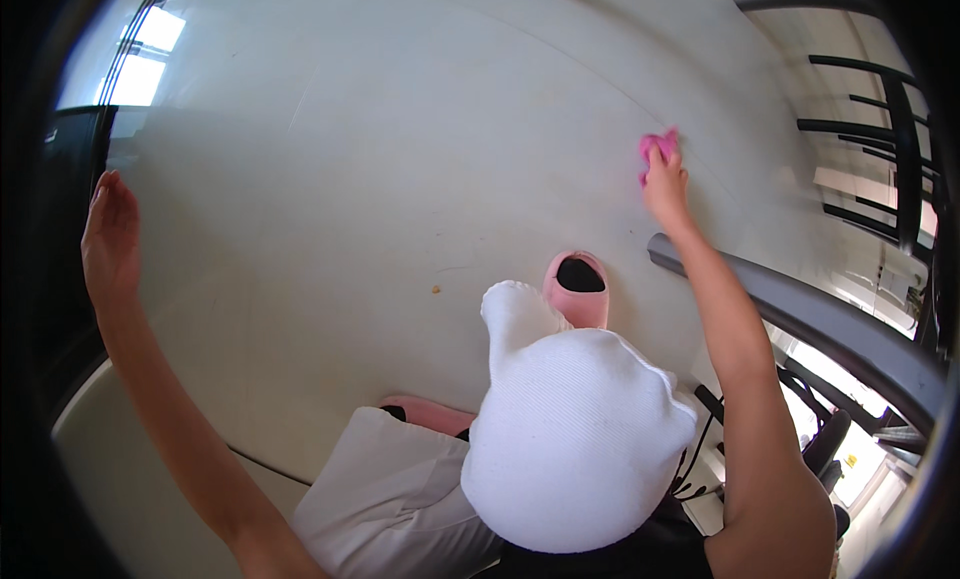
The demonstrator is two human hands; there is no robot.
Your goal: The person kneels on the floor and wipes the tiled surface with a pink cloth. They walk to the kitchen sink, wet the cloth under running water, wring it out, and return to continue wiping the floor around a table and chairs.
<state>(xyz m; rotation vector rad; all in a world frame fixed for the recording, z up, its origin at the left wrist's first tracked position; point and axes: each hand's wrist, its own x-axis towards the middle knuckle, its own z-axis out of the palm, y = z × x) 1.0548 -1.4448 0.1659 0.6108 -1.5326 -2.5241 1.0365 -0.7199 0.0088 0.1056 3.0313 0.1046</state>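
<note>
In my right hand (666,185) is a crumpled pink cloth (658,145), bunched under the fingers over the pale, smooth floor (420,143). Whether the cloth touches the floor cannot be told for sure. My left hand (112,237) is stretched out at the far left beside a dark upright panel (60,226), its fingers extended and nothing held; contact with the panel is unclear. Between my arms are my knees in white trousers (577,436) and a pink slip-on shoe (589,301). The other pink shoe (435,414) shows partly behind the trouser leg.
A grey tubular bar (810,301) runs under my right forearm. Black metal frames (904,159) stand at the right, with dark cables (701,444) near my right side. A small brownish crumb (436,288) lies on the floor.
</note>
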